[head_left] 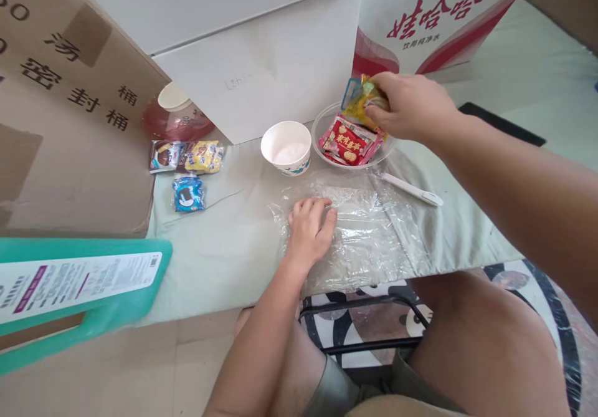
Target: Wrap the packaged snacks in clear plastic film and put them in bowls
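My right hand (406,105) is closed on a yellow snack packet (360,106) at the back of a clear plastic bowl (322,155). Red and pink packets (349,143) lie in that bowl, below my fingers. Nearer to me, my left hand (309,230) rests on a sheet of clear plastic film (364,236), its fingers loosely bent and the thumb apart, with nothing seen in it. Just beyond the left hand stands a white paper cup (286,146) with a blue pattern near its base. A white-handled tool (413,189) lies right of the film.
Small snack packets (187,156) and a blue packet (189,194) lie at the left. A red bowl (172,124) holding a cup stands behind them. White boxes (261,62) and a brown carton (70,174) border the table. A green plastic board (154,273) juts in front left.
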A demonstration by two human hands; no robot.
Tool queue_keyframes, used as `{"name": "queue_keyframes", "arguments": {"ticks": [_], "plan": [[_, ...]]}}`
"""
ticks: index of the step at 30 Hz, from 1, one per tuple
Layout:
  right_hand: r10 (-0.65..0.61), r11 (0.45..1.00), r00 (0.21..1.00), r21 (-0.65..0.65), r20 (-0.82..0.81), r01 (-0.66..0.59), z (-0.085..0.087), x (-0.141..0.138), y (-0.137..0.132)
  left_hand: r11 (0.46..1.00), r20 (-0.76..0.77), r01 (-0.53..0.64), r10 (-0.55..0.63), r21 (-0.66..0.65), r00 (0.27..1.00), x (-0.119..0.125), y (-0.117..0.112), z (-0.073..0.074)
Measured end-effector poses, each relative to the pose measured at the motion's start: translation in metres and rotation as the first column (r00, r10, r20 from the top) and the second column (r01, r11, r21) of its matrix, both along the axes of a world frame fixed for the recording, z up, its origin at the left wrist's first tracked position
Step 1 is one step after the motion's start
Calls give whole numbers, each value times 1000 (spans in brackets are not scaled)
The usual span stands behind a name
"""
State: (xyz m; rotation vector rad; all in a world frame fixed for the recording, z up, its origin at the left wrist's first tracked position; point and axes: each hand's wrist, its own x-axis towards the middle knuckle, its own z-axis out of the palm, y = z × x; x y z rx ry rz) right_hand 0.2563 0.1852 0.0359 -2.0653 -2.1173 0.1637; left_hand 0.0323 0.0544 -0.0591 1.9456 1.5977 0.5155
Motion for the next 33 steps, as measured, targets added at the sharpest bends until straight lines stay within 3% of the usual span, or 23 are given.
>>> {"name": "queue_keyframes", "arguments": {"ticks": [4, 8, 11, 14, 18, 20, 22, 23, 25, 26, 29, 32, 33], "plan": [[18, 1000, 998, -23, 54, -17, -1, 2, 4, 1000, -11, -1, 0, -7, 1000, 0, 1, -1], [70, 996, 989, -56, 127, -63, -14, -2, 16, 1000, -18, 7, -7, -18, 1000, 1, 1, -1], [109, 991, 991, -85, 72, -102, -23, -5, 24, 1000, -23, 8, -9, -24, 1000, 1, 1, 0], [130, 986, 991, -111, 12, -127, -17, -4, 24, 999, -22, 12, -13, -42, 1000, 0, 2, 1], [76, 993, 994, 98, -77, -69, 7, 2, -11, 998, -8, 15, -15, -59, 1000, -1, 2, 4], [91, 957, 976, 287, -198, -31, 4, 2, -45, 997, -8, 22, -23, -71, 1000, 0, 1, 5], [231, 881, 922, 468, -311, -62, -16, 0, -86, 997, -16, 29, -30, -72, 999, 0, 0, 5], [391, 834, 860, 521, -327, -181, -31, -2, -106, 998, -17, 32, -33, -63, 999, 0, 0, 5], [679, 726, 665, 420, -311, -546, -66, -8, -142, 999, 13, 44, -44, -23, 999, -3, 2, 1], [701, 710, 654, 361, -284, -604, -83, -11, -157, 999, 44, 52, -52, 10, 998, -6, 3, -1], [641, 767, 741, 163, -201, -620, -118, -18, -179, 988, 145, 22, -44, 151, 988, -20, 6, -6], [603, 796, 778, 76, -173, -600, -127, -20, -181, 932, 163, -85, 28, 353, 986, -36, -6, -1], [597, 801, 783, 71, -173, -595, -126, -20, -179, 910, 136, -54, -2, 411, 991, -39, -15, 3]]}}
